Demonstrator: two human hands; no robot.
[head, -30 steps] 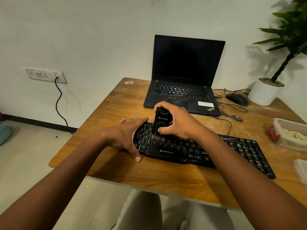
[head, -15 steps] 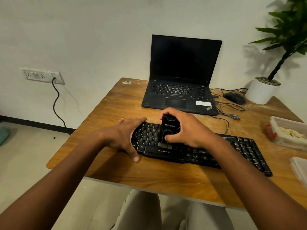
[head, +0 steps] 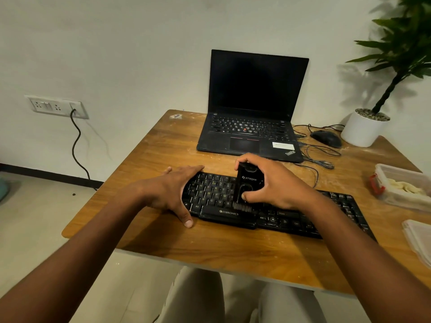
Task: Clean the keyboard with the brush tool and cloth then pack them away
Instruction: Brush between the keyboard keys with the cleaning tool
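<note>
On the wooden table (head: 163,145), a black Zebronics keyboard (head: 275,206) is being kept lying flat near the front edge, running from the middle toward the right. Behind it, an open black ThinkPad laptop (head: 251,108) is being left with its screen dark. At the far right corner, a white plant pot (head: 361,129) is being kept just beside a black mouse (head: 326,138), whose cable is being trailed across the wood toward the laptop. Along the right edge, a clear plastic container (head: 403,185) with a red clasp is being left, and a second clear container (head: 419,238) is being cut off by the frame nearer the front. The keyboard's left end is being steadied by the left hand (head: 172,192), fingers straight and spread, thumb reaching down over the front edge. A black Striff brush tool (head: 247,185) is being gripped upright by the right hand (head: 277,185), fingers and thumb curled round its body, and its bristles are being pressed onto the keys just above the space bar.
</note>
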